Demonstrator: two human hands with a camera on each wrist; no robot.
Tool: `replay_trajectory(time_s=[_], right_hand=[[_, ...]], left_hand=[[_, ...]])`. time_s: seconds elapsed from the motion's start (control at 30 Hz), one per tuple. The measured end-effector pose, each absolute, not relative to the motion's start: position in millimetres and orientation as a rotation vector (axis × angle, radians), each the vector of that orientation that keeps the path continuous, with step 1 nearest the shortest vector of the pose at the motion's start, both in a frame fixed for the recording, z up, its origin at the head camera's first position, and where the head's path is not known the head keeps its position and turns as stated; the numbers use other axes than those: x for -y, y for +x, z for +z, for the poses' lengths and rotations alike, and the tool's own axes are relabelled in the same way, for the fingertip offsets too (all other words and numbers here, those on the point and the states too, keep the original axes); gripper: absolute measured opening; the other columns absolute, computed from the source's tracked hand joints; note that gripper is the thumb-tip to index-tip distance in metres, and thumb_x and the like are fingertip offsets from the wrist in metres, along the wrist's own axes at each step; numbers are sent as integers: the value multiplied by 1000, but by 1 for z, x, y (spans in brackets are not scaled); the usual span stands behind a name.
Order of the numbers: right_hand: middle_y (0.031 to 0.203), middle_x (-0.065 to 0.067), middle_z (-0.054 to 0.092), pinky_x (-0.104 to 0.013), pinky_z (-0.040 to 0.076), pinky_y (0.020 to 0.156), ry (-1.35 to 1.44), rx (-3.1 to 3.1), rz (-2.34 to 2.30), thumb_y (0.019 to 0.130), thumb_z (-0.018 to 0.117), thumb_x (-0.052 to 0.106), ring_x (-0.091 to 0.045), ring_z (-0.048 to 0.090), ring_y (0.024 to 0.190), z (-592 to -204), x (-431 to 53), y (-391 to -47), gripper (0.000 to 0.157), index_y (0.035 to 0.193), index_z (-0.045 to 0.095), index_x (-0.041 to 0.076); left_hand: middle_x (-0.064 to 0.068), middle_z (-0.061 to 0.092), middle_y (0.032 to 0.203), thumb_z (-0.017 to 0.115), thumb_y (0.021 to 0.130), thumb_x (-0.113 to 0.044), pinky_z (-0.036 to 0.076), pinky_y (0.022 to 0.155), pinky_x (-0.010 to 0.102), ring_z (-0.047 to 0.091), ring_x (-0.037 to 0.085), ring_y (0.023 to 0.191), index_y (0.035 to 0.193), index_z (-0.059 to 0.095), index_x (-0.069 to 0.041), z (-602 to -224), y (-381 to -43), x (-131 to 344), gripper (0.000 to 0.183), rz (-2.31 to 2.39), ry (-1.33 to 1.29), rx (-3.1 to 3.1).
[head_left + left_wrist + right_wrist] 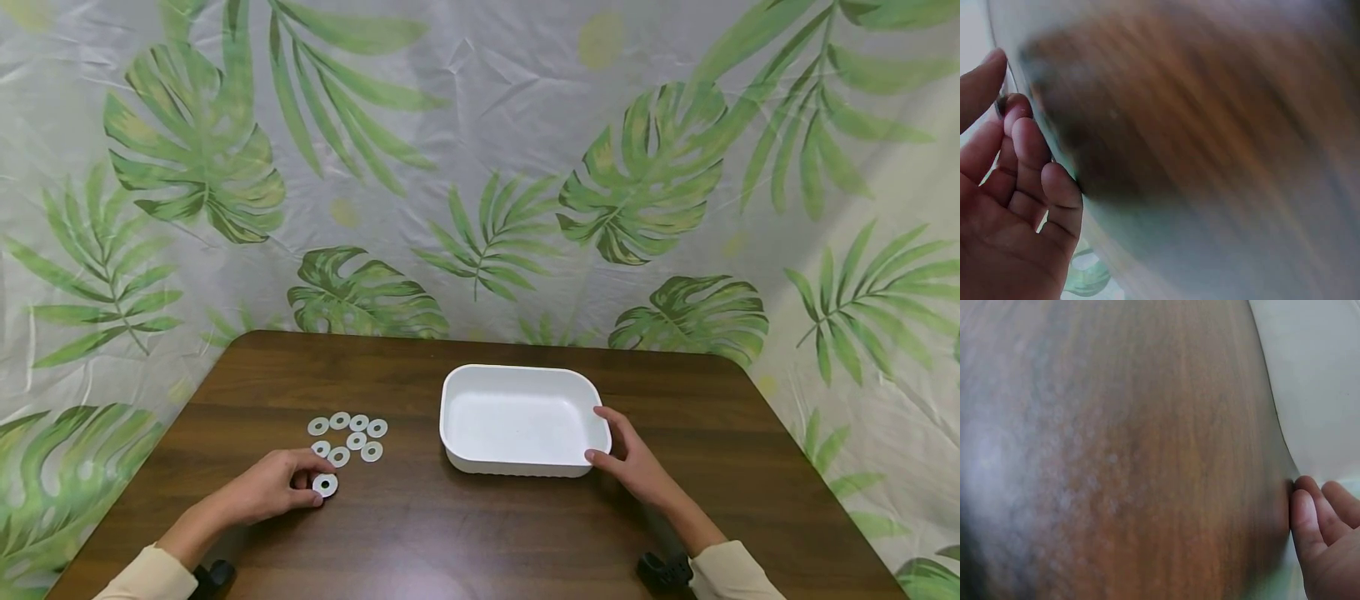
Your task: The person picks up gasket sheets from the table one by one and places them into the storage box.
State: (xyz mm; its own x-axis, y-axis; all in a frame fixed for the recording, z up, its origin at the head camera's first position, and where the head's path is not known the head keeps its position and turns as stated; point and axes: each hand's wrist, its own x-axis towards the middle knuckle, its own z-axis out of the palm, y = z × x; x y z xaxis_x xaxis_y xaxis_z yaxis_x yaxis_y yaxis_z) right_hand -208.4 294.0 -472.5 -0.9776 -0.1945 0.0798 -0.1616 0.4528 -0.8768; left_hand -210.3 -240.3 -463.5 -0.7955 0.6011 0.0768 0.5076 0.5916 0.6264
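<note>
In the head view, my left hand (273, 490) pinches a flat metal washer (333, 482) between thumb and fingers, just above the table. The left wrist view shows only the dark edge of that washer (1000, 107) at the fingertips. Several more washers (364, 455) lie flat in a loose group beyond this hand. A white rectangular plastic tray (517, 429) with rounded corners stands to their right, with nothing visible inside. My right hand (636, 463) holds its right end, thumb and fingertips at the rim. In the right wrist view the fingers (1310, 519) touch the tray's side.
The dark brown wooden table (450, 533) has rounded far corners. Behind it hangs a pale cloth (495, 108) printed with green leaves. Dark bands (663, 571) sit on both wrists, below light sleeves.
</note>
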Motion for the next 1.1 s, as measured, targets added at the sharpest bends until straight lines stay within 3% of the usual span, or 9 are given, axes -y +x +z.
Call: replay_trajectory(time_s=[0.77, 1.1], right_hand=[[150, -34, 35, -14, 49, 84, -300, -2646, -1594, 94, 65, 12, -43, 51, 125, -473, -295, -209, 69, 150, 27, 4], [145, -36, 39, -17, 50, 82, -369, -2660, -1607, 93, 66, 9, -34, 53, 118, -476, -296, -210, 68, 149, 28, 2]], left_hand=[[-2, 64, 83, 79, 83, -13, 50, 63, 22, 54, -3, 74, 111, 69, -6, -433, -222, 226, 30, 1213, 729, -2832], [-5, 66, 91, 79, 84, -15, 49, 67, 22, 56, 1, 81, 111, 70, -12, -415, -232, 197, 29, 1217, 818, -2853]])
